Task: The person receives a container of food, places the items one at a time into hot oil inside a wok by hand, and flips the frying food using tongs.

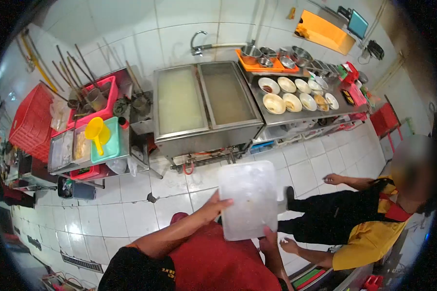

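A whitish translucent plastic tub or lid [250,194], rectangular with rounded corners, is held up in front of my red apron; which of the two it is I cannot tell. My left hand [215,206] grips its left edge, thumb lying over the face and the other fingers hidden behind. At the lower right corner, my right hand [268,240] holds the bottom edge, its fingers partly hidden. Beyond it stands a steel cooker with two wells, one of pale yellowish liquid [179,99] and one of greyish liquid [226,94].
A co-worker in a yellow shirt [369,245] stands close on my right, both hands low. Several bowls [275,103] line the steel counter at the back right. On the left table are a yellow ladle-like scoop [97,131], a mint tray [112,145] and a pink basket [112,97].
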`<state>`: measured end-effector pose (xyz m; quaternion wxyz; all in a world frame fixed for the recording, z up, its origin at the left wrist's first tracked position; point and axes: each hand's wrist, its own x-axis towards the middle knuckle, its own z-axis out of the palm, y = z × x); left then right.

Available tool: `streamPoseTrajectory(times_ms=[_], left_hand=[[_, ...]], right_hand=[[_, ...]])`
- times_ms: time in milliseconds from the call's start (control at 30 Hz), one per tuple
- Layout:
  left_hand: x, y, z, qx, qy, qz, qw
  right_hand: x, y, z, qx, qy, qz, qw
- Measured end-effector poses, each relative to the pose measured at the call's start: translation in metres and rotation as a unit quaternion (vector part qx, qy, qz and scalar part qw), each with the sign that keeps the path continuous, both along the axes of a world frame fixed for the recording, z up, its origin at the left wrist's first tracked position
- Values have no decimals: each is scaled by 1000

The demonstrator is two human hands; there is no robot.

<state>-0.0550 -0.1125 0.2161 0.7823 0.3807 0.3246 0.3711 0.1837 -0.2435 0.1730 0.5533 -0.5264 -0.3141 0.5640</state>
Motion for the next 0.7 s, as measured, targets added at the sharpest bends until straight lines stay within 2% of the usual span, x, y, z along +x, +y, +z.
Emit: streamPoseTrajectory(times_ms=[33,100,133,200,233,267,300,333,367,400,433,467,500,533,567,667,700], left_hand=[[-20,-6,4,3,1,10,1000],[-59,-17,8,-78,15,136,988],[-73,-28,13,-116,-9,206,972],[-108,-48,-5,-101,-52,278,954],[-123,-62,-8,-79,-49,334,938],[-139,-76,0,-97,-56,379,919],[-157,-90,-11,-60,-45,421,904],[-175,-106,-17,-25,-30,459,888],[-191,-126,-19,-30,-20,467,883],[-206,-141,-19,-20,19,525,850],[-224,-150,-17,-2,53,582,811],[-242,-161,-15,2,51,594,802],[-258,-176,-14,-12,50,623,780],[-271,-191,-11,-26,48,654,754],[-283,-203,-10,-26,32,681,731],[-334,-245,-37,-63,-19,742,667],[-354,-257,-43,-55,-21,757,651]], right_hand=[[-15,14,5,3,1,10,1000],[-47,47,14,-71,129,126,981],[-61,59,11,-72,124,142,979],[-88,83,-2,-154,54,270,949],[-106,96,10,-154,50,285,945],[-131,108,33,-146,5,356,923],[-151,118,44,-138,-37,421,896],[-170,127,33,-141,-31,431,891],[-191,134,14,-100,-42,480,871],[-214,140,5,-55,-56,526,847],[-238,145,25,-48,-54,564,822],[-263,143,43,-42,-56,576,814],[-288,138,57,78,-165,578,796],[-316,135,65,201,-263,568,754],[-345,131,67,327,-309,551,703],[-429,102,60,325,-296,643,627],[-457,92,54,266,-276,682,623]])
